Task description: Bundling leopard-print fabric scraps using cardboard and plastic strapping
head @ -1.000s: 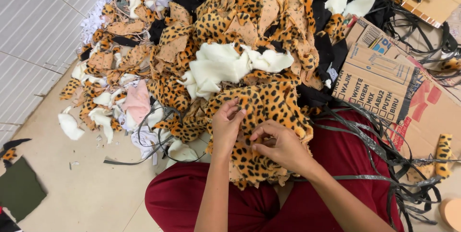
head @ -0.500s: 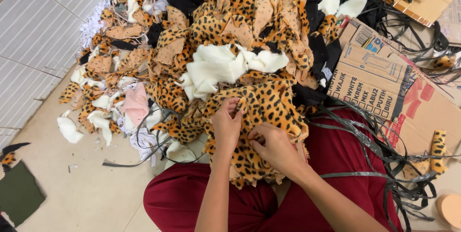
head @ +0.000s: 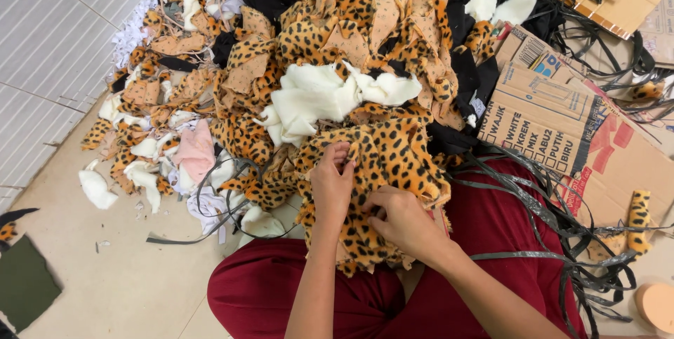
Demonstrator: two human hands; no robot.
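You are sitting on a pale tiled floor [head: 105, 290], legs in dark red trousers [head: 491, 227] folded under a piece of leopard-print plush fabric [head: 393, 163] that is lying across your lap. Your left hand [head: 331, 188] is pinching the fabric's upper edge, fingers closed on it. Your right hand [head: 404, 221] is resting on its middle, fingertips gathered and pressing into the pile. Beyond it a heap of scraps [head: 309, 51] in leopard, cream, black and pink is spreading toward the floor's far edge. To the right, a flattened brown cardboard box [head: 562, 121] with red and blue printing is lying under tangled black strapping bands [head: 562, 234]. A dark green sheet [head: 24, 283] is sitting at the near left corner.
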